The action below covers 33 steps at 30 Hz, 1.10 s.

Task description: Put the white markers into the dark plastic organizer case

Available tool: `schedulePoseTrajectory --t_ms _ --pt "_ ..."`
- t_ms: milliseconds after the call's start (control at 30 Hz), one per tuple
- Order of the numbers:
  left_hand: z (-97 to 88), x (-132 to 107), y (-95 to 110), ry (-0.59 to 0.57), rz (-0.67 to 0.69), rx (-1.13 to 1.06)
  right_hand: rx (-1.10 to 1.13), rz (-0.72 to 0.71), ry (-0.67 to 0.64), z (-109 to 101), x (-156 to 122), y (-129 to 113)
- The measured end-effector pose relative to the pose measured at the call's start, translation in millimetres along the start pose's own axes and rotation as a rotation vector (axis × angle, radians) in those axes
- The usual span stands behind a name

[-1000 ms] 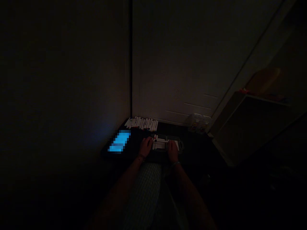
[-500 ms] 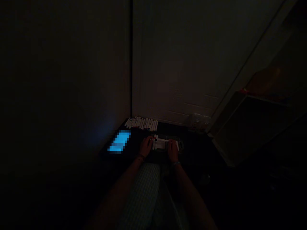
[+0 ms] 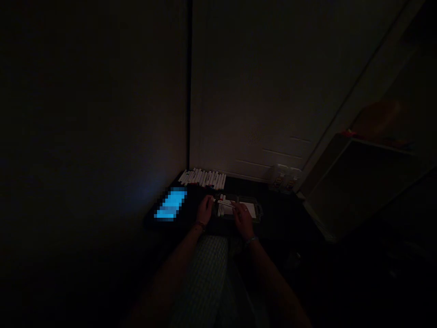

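Observation:
The scene is very dark. My right hand (image 3: 243, 218) is closed, with its fingertips pinching the right end of a white marker (image 3: 226, 204). That marker lies nearly level above a clear plastic case (image 3: 258, 212). To the left of the case, my left hand (image 3: 205, 212) is closed near the marker's other end. A small pale spot shows at its fingertips, too dim to name. A few white markers (image 3: 221, 209) stand side by side at the case's left end, and a white sheet (image 3: 251, 209) shows at its right.
On the dark tabletop (image 3: 283, 223), a row of several white markers (image 3: 205, 177) lies along the back wall. A glowing, pixelated blue screen (image 3: 171, 204) is at the left. Two clear packages (image 3: 286, 178) stand at the back right, beside a shelf unit (image 3: 317, 182).
My right hand has turned and shifted slightly left, with the marker now tilted and its left end apart from my left hand. My left hand has drawn back a little to the left.

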<state>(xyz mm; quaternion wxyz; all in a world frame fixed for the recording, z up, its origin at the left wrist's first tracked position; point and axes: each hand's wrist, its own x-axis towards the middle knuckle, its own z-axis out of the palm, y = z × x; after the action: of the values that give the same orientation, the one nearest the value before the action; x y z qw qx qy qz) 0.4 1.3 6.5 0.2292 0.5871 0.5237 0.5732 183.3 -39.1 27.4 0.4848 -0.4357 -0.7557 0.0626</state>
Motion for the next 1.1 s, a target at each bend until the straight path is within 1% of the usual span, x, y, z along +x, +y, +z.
schedulePoseTrajectory --t_ms 100,200,300,367,500,567,633,700,767,800,867,900,933,1033,1100 --pt "-1.2 0.8 1.0 -0.022 0.008 -0.029 0.014 -0.026 0.017 -3.1 -4.1 -6.4" --pt "-0.3 -0.5 3.6 -0.052 0.024 -0.029 0.022 0.010 0.066 -7.1 -11.1 -11.1" --pt "2.0 -3.3 6.6 -0.091 0.041 0.020 -0.013 0.067 0.132 -6.6 -19.2 -14.0" --pt "3.6 -5.3 8.0 -0.146 0.086 0.084 -0.033 0.062 0.144 -1.2 -23.7 -14.7" --pt "4.8 -7.5 7.4 -0.266 0.171 0.208 -0.066 -0.036 0.042 16.7 -27.8 -18.1" --pt "4.5 -6.8 4.9 -0.274 0.184 0.202 -0.091 -0.056 -0.006 22.6 -27.2 -23.3" --pt "4.4 -5.2 1.1 -0.245 0.153 0.166 -0.104 -0.065 -0.048 23.5 -25.3 -29.6" --pt "4.9 -3.5 -2.5 -0.208 0.096 0.127 -0.093 -0.074 -0.085 20.0 -21.7 -33.8" --pt "6.0 -2.9 -4.0 -0.184 0.069 0.115 -0.069 -0.027 -0.055 14.4 -15.2 -33.5" --pt "6.5 -3.2 -3.5 -0.178 0.079 0.127 -0.056 0.030 -0.006 11.6 -10.6 -31.5" --pt "7.3 -5.1 -0.3 -0.185 0.140 0.181 -0.019 0.173 0.105 7.5 1.6 -25.3" --pt "7.6 -6.5 2.0 -0.198 0.183 0.218 0.010 0.233 0.137 6.6 8.7 -21.9" --pt "7.8 -8.0 4.5 -0.214 0.226 0.257 0.047 0.269 0.139 6.4 15.9 -19.0" --pt "7.7 -12.0 10.7 -0.292 0.324 0.362 0.158 0.282 0.020 9.2 35.0 -15.4" --pt "7.0 -13.1 12.8 -0.327 0.348 0.401 0.183 0.272 -0.067 11.6 43.2 -17.0"
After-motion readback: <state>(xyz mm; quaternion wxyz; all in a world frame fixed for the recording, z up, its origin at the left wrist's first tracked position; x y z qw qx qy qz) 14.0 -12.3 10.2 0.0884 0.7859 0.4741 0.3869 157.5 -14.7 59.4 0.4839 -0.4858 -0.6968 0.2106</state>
